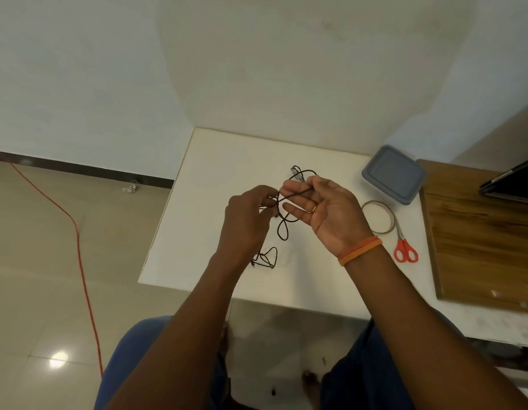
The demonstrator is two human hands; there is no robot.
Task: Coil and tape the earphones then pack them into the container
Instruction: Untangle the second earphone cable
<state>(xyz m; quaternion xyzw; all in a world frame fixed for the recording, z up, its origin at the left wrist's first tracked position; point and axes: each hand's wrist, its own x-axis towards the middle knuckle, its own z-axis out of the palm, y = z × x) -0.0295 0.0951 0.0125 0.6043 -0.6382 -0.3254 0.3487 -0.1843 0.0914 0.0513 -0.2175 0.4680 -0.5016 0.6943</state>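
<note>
Earphones: black cord, held above the white table between both hands, loose loops hanging. Left hand: fingers pinched on cord. Right hand: palm up, thumb and forefinger gripping cord. Grey-lidded container, tape roll, red scissors: at right.

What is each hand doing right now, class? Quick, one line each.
Left hand: closed, pinching the earphone cable.
Right hand: partly open, thumb and forefinger pinching the same cable near its top loop.
</note>
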